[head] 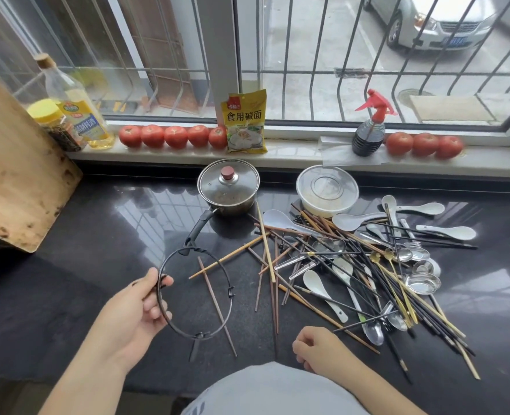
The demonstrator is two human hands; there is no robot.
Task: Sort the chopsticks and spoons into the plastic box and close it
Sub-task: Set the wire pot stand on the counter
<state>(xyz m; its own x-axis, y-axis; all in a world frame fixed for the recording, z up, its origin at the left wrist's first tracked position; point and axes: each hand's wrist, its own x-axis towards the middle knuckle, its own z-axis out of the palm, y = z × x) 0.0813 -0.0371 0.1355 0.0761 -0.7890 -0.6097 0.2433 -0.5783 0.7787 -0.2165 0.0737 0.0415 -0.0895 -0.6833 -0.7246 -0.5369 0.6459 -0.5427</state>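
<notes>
Eight tomatoes line the windowsill across the upper middle of the frame, five in a left row (174,136) and three at the right (424,144), with a yellow packet (244,122) and a red-topped spray bottle (369,131) between them. At upper left stand an oil bottle (77,106) and a yellow-lidded jar (53,121), beside a wooden board (17,163) leaning at the left edge.

On the dark countertop (98,235), a small lidded pot (228,187) sits at center, its handle pointing down and left. Right of it is a round plastic box (327,190) with its clear lid on. Just below and to the right of the box sprawls the heap of chopsticks (367,283) and spoons (352,220): most sticks run diagonally from upper left to lower right, a few stray ones lie nearly vertical near center, and white and metal spoons point in mixed directions among them.

The left hand (137,310), lower left, has its fingers curled round the rim of a black wire ring (229,295), which hangs tilted over two loose chopsticks. The right hand (319,345), lower center, rests near the heap's lower edge with fingers curled under, gripping nothing.
</notes>
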